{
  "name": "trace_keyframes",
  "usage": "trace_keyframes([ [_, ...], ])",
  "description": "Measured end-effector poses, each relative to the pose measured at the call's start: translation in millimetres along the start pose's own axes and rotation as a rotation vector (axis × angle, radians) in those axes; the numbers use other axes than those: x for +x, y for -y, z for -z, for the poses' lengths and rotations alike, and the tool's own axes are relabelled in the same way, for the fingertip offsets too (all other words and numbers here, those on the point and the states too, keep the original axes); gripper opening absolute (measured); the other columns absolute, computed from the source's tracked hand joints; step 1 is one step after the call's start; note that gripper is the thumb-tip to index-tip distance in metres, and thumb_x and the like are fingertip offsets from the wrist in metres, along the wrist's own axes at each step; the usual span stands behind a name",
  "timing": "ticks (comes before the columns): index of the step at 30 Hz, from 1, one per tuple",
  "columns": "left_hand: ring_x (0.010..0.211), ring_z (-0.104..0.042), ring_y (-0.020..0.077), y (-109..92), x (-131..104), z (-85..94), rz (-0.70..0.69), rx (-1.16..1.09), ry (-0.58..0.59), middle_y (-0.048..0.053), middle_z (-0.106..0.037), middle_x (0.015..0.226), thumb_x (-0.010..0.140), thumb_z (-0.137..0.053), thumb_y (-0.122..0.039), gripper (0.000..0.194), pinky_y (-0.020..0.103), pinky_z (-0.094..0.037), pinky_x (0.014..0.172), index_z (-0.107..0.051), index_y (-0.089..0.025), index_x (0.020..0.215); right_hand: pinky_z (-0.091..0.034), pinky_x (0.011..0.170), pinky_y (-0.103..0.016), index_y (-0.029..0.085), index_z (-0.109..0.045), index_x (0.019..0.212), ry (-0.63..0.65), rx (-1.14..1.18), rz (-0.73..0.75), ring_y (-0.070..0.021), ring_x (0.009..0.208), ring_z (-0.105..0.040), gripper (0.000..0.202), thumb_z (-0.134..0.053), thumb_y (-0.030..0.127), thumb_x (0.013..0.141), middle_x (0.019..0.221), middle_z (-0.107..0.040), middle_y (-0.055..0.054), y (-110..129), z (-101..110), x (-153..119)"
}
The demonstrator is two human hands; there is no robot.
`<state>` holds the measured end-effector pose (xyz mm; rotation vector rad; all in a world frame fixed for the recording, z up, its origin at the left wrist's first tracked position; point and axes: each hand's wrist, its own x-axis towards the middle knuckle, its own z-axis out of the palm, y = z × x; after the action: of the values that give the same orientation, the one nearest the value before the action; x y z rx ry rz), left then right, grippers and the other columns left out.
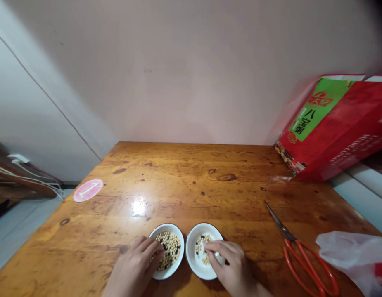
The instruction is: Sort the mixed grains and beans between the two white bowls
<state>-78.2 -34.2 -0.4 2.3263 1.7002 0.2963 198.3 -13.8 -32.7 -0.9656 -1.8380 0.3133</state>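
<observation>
Two white bowls stand side by side near the front edge of the view. The left bowl (182,251) holds many pale yellow beans mixed with black ones. The right bowl (191,258) has fewer beans, pale and black, and its white bottom shows. My left hand (136,264) reaches over the left rim of the left bowl, its fingertips bent together at the beans; what they pinch is hidden. Over the right bowl, my right hand (229,264) has thumb and index finger pressed together, with something too small to make out between them.
Orange-handled scissors (305,260) lie on the wooden table (184,185) at the right, beside a clear plastic bag (348,251). A red and green package (342,128) stands at the back right. A pink round sticker (88,190) marks the left edge; cables hang beyond.
</observation>
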Motion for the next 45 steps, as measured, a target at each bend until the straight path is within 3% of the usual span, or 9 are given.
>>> trace_keyframes([
  [12, 0.091, -0.064, 0.0221, 6, 8, -1.6, 0.01, 0.063, 0.081, 0.0, -0.07, 0.097, 0.096, -0.053, -0.024, 0.017, 0.032, -0.049, 0.071, -0.069, -0.028, 0.095, -0.054, 0.062, -0.018, 0.024, -0.072, 0.08, 0.075, 0.167, -0.29, -0.0124, 0.065, -0.073, 0.007, -0.07, 0.018, 0.084, 0.075, -0.077, 0.004, -3, -7, -1],
  [17, 0.096, -0.062, 0.0231, -15, 23, 17.4, -0.045, 0.074, 0.093, 0.005, -0.071, 0.105, 0.101, -0.046, -0.03, 0.025, 0.033, -0.049, 0.074, -0.069, -0.024, 0.103, -0.055, 0.068, -0.022, 0.024, -0.076, 0.084, 0.103, 0.116, -0.41, -0.0155, 0.074, -0.074, 0.011, -0.067, 0.016, 0.084, 0.085, -0.079, -0.001, -6, 12, 9],
  [20, 0.103, -0.06, 0.0246, -22, 31, 26.5, -0.095, 0.092, 0.138, 0.006, -0.069, 0.115, 0.102, -0.045, -0.031, 0.026, 0.035, -0.049, 0.081, -0.068, -0.023, 0.11, -0.05, 0.059, -0.024, 0.023, -0.077, 0.092, 0.173, -0.025, -0.53, -0.0143, 0.057, -0.067, 0.012, -0.068, 0.021, 0.085, 0.077, -0.078, -0.001, -9, 25, 16],
  [22, 0.101, -0.059, 0.0252, -23, 32, 30.2, -0.066, 0.15, 0.172, 0.006, -0.07, 0.112, 0.102, -0.045, -0.029, 0.025, 0.034, -0.048, 0.074, -0.069, -0.024, 0.109, -0.05, 0.06, -0.025, 0.023, -0.075, 0.103, 0.276, -0.096, -0.582, -0.0137, 0.057, -0.067, 0.019, -0.067, 0.021, 0.086, 0.088, -0.08, -0.002, -8, 31, 20],
  [28, 0.098, -0.06, 0.0254, -18, 27, 29.7, -0.023, 0.231, 0.245, 0.006, -0.071, 0.11, 0.097, -0.052, -0.022, 0.025, 0.032, -0.047, 0.069, -0.068, -0.026, 0.115, -0.051, 0.08, -0.03, 0.03, -0.074, 0.109, 0.614, -0.235, -0.528, -0.0218, 0.095, -0.074, 0.024, -0.062, 0.022, 0.091, 0.11, -0.078, -0.001, 6, 32, 34],
  [31, 0.099, -0.062, 0.0254, -17, 25, 26.2, -0.014, 0.208, 0.26, 0.006, -0.071, 0.112, 0.096, -0.053, -0.022, 0.025, 0.032, -0.049, 0.073, -0.068, -0.025, 0.116, -0.05, 0.077, -0.028, 0.031, -0.073, 0.109, 0.574, -0.243, -0.572, -0.0204, 0.094, -0.074, 0.023, -0.069, 0.027, 0.087, 0.109, -0.077, 0.0, 12, 30, 38],
  [34, 0.099, -0.063, 0.0252, -15, 22, 23.0, -0.032, 0.197, 0.256, 0.008, -0.07, 0.113, 0.096, -0.052, -0.021, 0.027, 0.033, -0.05, 0.076, -0.066, -0.023, 0.119, -0.047, 0.071, -0.028, 0.027, -0.075, 0.096, 0.527, -0.383, -0.632, -0.0204, 0.087, -0.073, 0.011, -0.068, 0.029, 0.087, 0.099, -0.078, 0.0, 19, 29, 36],
  [39, 0.104, -0.064, 0.0268, -20, 19, 19.7, -0.039, 0.22, 0.177, 0.011, -0.068, 0.118, 0.098, -0.048, -0.023, 0.032, 0.033, -0.05, 0.075, -0.059, -0.019, 0.127, -0.043, 0.066, -0.032, 0.025, -0.076, 0.088, 0.59, -0.598, -0.538, -0.0225, 0.081, -0.07, 0.012, -0.068, 0.032, 0.088, 0.091, -0.077, -0.004, 30, 17, 22],
  [45, 0.09, -0.067, 0.0244, -30, 25, 17.0, -0.015, 0.179, 0.222, 0.012, -0.069, 0.103, 0.097, -0.047, -0.02, 0.022, 0.03, -0.05, 0.071, -0.066, -0.018, 0.109, -0.041, 0.072, -0.037, 0.02, -0.076, 0.085, 0.574, -0.718, -0.45, -0.0264, 0.087, -0.065, 0.013, -0.064, 0.023, 0.091, 0.087, -0.075, -0.01, 28, 1, 21],
])
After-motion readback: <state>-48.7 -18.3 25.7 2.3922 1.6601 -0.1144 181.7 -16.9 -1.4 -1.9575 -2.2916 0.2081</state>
